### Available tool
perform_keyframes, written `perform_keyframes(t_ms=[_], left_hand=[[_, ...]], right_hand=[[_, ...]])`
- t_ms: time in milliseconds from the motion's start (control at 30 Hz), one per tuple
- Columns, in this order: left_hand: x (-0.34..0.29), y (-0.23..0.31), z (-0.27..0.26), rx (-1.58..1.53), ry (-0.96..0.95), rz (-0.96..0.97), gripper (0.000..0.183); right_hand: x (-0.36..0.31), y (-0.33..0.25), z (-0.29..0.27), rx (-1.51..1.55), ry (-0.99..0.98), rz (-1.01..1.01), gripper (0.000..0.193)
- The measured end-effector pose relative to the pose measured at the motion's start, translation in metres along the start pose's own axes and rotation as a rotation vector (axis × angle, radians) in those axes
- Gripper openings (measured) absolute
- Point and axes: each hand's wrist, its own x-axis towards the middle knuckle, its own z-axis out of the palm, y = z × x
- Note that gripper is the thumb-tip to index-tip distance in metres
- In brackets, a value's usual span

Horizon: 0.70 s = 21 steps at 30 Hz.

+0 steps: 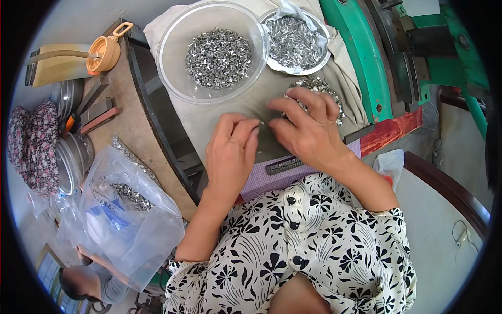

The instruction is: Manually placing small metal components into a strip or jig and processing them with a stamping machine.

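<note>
Khaki cloth point(194, 119), green machine point(356, 55) alongside; left hand point(229, 153) curled, grip unclear, right hand point(312, 133) half-spread

A loose heap of small, shiny silver metal parts point(315, 83) is spread on the olive-brown cloth point(256, 144); it is partly hidden by the right hand point(311, 133), and contact with it cannot be told. The parts are jumbled at all angles, with bright glints thrown off. A tiny pale speck point(261, 123) is seen at the fingertips of the left hand point(230, 146); it is too small to be identified. Nearer the body, a dark slotted strip point(285, 165) is laid flat, its row of notches turned upward, slightly slanted.
</note>
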Motion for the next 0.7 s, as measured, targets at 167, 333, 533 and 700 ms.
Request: perform_keyframes(t_ms=[167, 333, 533, 700], left_hand=[[0.008, 0.0, 0.003, 0.122, -0.019, 0.106, 0.013], [0.004, -0.004, 0.004, 0.116, -0.01, 0.096, 0.013], [-0.008, -0.003, -0.002, 0.014, 0.01, 0.054, 0.014], [-0.026, -0.007, -0.013, -0.007, 0.064, 0.006, 0.016]], right_hand=[[-0.018, 0.007, -0.023, 0.038, -0.098, 0.019, 0.018], [-0.053, 0.005, -0.041, 0.088, -0.121, 0.068, 0.019], [-0.07, -0.001, -0.04, 0.095, -0.163, 0.069, 0.021], [-0.058, -0.01, -0.038, 0.167, -0.112, 0.104, 0.022]])
